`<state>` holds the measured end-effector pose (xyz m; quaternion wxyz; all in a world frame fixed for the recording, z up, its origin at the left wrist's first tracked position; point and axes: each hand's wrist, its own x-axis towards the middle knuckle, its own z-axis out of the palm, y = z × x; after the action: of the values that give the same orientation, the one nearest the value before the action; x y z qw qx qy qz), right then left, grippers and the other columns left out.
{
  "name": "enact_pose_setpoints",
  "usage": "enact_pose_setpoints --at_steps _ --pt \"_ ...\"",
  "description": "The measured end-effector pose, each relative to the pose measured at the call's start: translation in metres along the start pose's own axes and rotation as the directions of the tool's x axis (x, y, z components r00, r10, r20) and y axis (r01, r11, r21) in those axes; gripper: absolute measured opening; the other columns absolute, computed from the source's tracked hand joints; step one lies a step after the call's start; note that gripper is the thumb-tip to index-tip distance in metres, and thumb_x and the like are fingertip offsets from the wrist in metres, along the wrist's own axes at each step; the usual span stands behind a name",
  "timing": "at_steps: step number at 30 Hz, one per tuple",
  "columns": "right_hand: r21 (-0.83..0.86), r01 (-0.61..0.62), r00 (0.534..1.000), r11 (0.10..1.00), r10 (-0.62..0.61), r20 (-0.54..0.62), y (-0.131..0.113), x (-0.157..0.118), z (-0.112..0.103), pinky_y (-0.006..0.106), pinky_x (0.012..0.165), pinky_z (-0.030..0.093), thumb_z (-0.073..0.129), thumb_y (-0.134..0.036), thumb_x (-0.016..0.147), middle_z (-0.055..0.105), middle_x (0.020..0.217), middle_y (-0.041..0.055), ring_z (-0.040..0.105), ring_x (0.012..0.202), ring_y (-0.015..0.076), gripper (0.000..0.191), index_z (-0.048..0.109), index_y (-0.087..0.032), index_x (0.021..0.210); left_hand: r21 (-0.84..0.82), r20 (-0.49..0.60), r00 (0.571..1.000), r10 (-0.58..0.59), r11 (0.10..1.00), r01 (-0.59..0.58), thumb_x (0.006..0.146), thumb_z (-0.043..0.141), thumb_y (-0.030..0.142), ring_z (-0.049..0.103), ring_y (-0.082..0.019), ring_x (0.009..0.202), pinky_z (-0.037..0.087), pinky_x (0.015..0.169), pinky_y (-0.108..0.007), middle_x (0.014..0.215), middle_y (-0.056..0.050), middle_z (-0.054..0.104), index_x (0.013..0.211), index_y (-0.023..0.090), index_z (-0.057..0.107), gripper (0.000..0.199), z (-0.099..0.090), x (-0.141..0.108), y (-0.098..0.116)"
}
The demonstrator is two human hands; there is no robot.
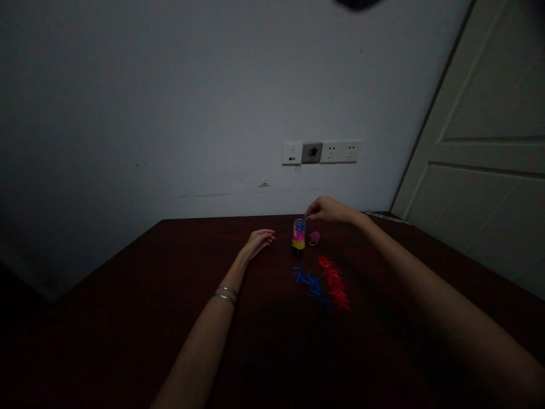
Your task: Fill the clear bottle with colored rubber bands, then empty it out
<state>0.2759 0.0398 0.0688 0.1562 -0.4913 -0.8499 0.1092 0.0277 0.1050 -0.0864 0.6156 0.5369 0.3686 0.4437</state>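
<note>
A small clear glass jar [299, 236] stands upright on the dark red-brown table, with yellow, pink and blue layers inside. At its mouth, my right hand [323, 209] pinches a thin blue strip [307, 216] between thumb and fingertips. My left hand [259, 241] lies on the table left of the jar, fingers loosely stretched and holding nothing. Closer to me are a loose pile of blue strips [313, 285] and, to its right, a pile of red strips [335, 284]. A small purple-pink thing with a pale loop [314, 237] lies just right of the jar; its kind is unclear.
The table [191, 244] runs back to a grey wall [191, 113] with a row of sockets [340, 152]. A pale panelled door [481, 165] is on the right. Lighting is dim.
</note>
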Motion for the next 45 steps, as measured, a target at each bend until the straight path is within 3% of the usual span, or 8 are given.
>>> enact_pose_setpoints --at_steps 9,16,24,29,35,40,42,45 --pt "-0.232 -0.067 0.983 0.97 0.104 0.151 -0.014 0.04 -0.001 0.022 0.05 0.042 0.064 -0.017 0.062 0.066 0.064 0.0053 0.056 0.052 0.0121 0.022 0.072 -0.011 0.081 -0.038 0.01 1.0 0.007 0.999 -0.007 0.067 0.061 0.015 0.054 -0.006 0.061 0.04 0.057 -0.017 0.073 -0.005 0.062 0.087 0.01 0.064 0.02 0.001 -0.002 0.001" --pt "-0.149 -0.155 0.96 0.977 0.184 0.209 -0.019 0.042 0.001 0.022 0.044 0.046 0.065 -0.011 0.059 0.065 0.065 0.0058 0.055 0.047 0.0103 0.023 0.07 -0.009 0.081 -0.049 0.01 1.0 0.011 0.999 -0.01 0.068 0.058 0.013 0.054 -0.006 0.06 0.041 0.058 -0.018 0.071 -0.005 0.062 0.084 0.009 0.064 0.018 0.002 -0.001 -0.001" --pt "-0.007 -0.249 0.943 0.968 0.244 0.227 -0.018 0.044 -0.001 0.024 0.047 0.051 0.072 -0.016 0.055 0.064 0.061 0.0034 0.058 0.05 0.0123 0.029 0.068 -0.008 0.082 -0.041 0.005 1.0 0.009 0.999 -0.009 0.068 0.058 0.013 0.054 -0.007 0.061 0.041 0.06 -0.019 0.071 -0.005 0.062 0.085 0.009 0.064 0.018 0.004 -0.003 0.001" --pt "0.031 -0.231 0.948 0.972 0.218 0.231 -0.018 0.043 -0.003 0.022 0.046 0.05 0.071 -0.014 0.055 0.064 0.06 0.0032 0.056 0.048 0.0106 0.025 0.068 -0.008 0.079 -0.042 0.017 1.0 0.025 0.999 -0.024 0.069 0.057 0.013 0.054 -0.007 0.061 0.041 0.059 -0.018 0.071 -0.005 0.062 0.085 0.008 0.064 0.018 0.004 -0.004 0.001" --pt "0.071 -0.168 0.978 0.983 0.157 0.138 -0.015 0.036 -0.006 0.023 0.047 0.046 0.064 -0.012 0.059 0.064 0.062 0.0038 0.055 0.049 0.0114 0.019 0.068 -0.01 0.077 -0.042 0.018 1.0 0.023 0.999 -0.022 0.069 0.057 0.013 0.054 -0.007 0.06 0.041 0.059 -0.018 0.071 -0.006 0.062 0.086 0.008 0.063 0.019 0.002 -0.002 -0.001" --pt "0.172 -0.025 0.996 0.985 0.039 -0.076 0.01 0.011 0.004 0.02 0.052 0.041 0.06 -0.019 0.065 0.065 0.065 0.0034 0.055 0.057 0.0115 0.015 0.07 -0.012 0.073 -0.008 0.019 1.0 0.025 1.0 -0.025 0.068 0.058 0.014 0.054 -0.006 0.059 0.041 0.058 -0.017 0.071 -0.005 0.062 0.086 0.008 0.063 0.02 0.002 0.0 -0.002" --pt "0.273 -0.035 0.984 0.961 0.081 -0.159 0.025 -0.003 0.016 0.02 0.053 0.04 0.06 -0.026 0.066 0.065 0.065 0.0033 0.055 0.058 0.0119 0.017 0.069 -0.012 0.072 0.013 0.018 1.0 0.022 1.0 -0.023 0.068 0.057 0.013 0.054 -0.006 0.058 0.041 0.058 -0.017 0.071 -0.005 0.062 0.086 0.008 0.063 0.02 0.003 0.0 -0.001" --pt "0.468 -0.137 0.943 0.873 0.26 -0.21 0.049 -0.028 0.042 0.02 0.045 0.036 0.062 -0.034 0.065 0.064 0.062 0.0026 0.051 0.051 0.01 0.026 0.069 -0.012 0.076 0.035 0.019 1.0 0.025 0.999 -0.025 0.068 0.056 0.013 0.053 -0.005 0.056 0.041 0.057 -0.017 0.07 -0.005 0.062 0.087 0.009 0.063 0.021 0.003 0.0 -0.002"
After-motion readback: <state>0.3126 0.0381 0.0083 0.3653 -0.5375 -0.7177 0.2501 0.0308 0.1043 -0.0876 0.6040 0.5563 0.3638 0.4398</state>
